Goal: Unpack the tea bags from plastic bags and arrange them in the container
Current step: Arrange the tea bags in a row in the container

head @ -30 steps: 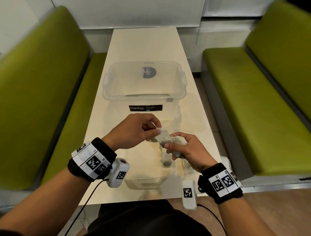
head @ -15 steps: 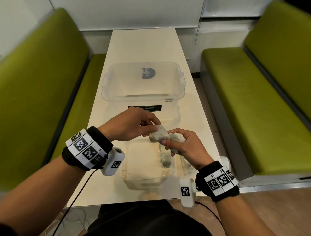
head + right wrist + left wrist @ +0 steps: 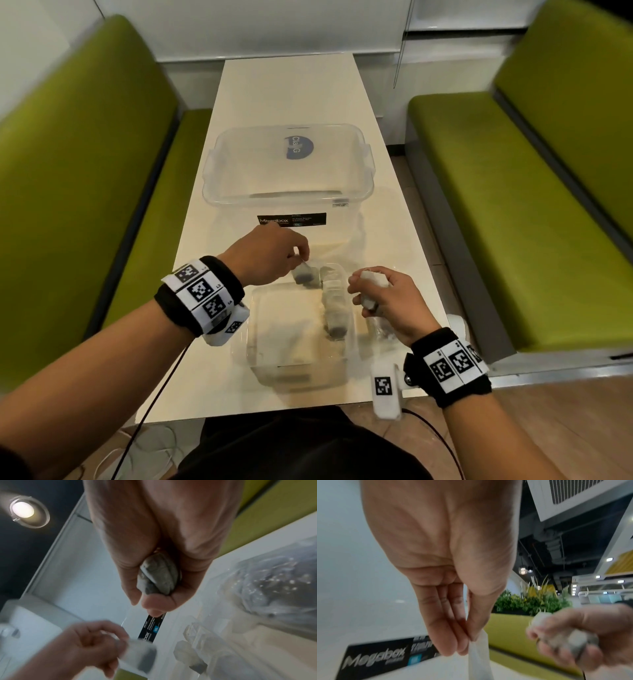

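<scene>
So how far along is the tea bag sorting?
Early. A short row of tea bags stands in the small clear container. The left hand pinches one tea bag above it; the right hand grips several more. Most container floor remains bare.

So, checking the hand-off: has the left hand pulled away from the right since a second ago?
Yes. The left hand moved away from the right hand, toward the Megabox label.
</scene>
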The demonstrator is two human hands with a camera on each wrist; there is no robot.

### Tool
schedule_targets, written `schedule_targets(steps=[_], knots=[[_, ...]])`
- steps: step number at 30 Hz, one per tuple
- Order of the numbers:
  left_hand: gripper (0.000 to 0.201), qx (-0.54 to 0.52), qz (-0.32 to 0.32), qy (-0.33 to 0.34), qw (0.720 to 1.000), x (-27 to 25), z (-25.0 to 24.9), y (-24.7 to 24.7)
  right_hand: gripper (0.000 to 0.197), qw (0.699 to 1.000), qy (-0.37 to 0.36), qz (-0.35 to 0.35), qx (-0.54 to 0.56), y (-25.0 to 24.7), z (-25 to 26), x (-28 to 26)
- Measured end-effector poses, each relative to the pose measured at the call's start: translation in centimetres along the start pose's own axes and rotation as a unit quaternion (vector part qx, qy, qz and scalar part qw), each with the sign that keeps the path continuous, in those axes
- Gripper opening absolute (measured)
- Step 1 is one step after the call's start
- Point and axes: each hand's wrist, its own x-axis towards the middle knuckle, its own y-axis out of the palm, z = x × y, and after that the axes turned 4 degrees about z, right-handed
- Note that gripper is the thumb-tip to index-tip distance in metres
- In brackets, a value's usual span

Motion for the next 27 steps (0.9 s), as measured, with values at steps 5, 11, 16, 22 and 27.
schedule_targets(steps=[5,11,16,22,27], knots=[[0.009,0.063,0.048,-0.026,0.997,2.5,1.3,3.9,0.006,1.0,0.007,-0.006,0.028,-1.3,0.1,-0.5],[0.01,0.08,0.068,-0.013,0.994,4.4,1.1,6.3,0.001,0.999,0.001,-0.006,0.035,-1.9,-0.1,-1.0],[0.012,0.104,0.056,0.0,0.993,5.4,0.9,7.2,0.002,1.0,0.003,-0.007,0.03,-2.1,-0.5,-1.2],[0.014,0.145,0.053,0.006,0.988,5.8,1.0,7.3,0.004,1.0,0.008,-0.007,0.025,-2.1,-0.5,-1.2],[0.018,0.21,0.036,0.01,0.977,5.6,0.6,7.4,0.003,1.0,0.011,-0.003,0.022,-1.9,-0.3,-1.1]])
